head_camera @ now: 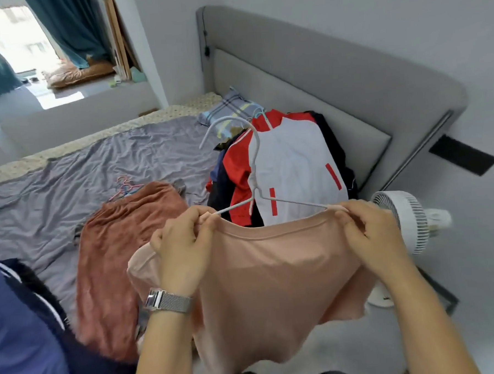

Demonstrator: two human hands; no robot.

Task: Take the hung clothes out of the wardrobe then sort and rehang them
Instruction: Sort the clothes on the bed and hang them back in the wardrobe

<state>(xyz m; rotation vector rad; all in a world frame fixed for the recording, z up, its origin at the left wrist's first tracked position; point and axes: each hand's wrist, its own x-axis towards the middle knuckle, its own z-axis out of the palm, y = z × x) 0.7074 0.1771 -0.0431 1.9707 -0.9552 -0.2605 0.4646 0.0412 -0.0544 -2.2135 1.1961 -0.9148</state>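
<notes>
Step in hand: pink shirt [273, 277] being put on white hanger [256, 169], held up over near edge of bed [67, 173]. Left hand [183, 247] fingers curled, neck of shirt and hanger end pinched. Right hand [368, 234] fingers curled, other shoulder pinched. Pile of clothes [282, 167] left at head corner of bed. Next: shoulders to be pulled straight on hanger, then shirt hung up

A single wide-angle head view looks forward and down from beside the bed [67, 173], close over both hands (the left hand [183, 247] and right hand [371, 237] fill the foreground), facing the headboard [320, 77].
</notes>
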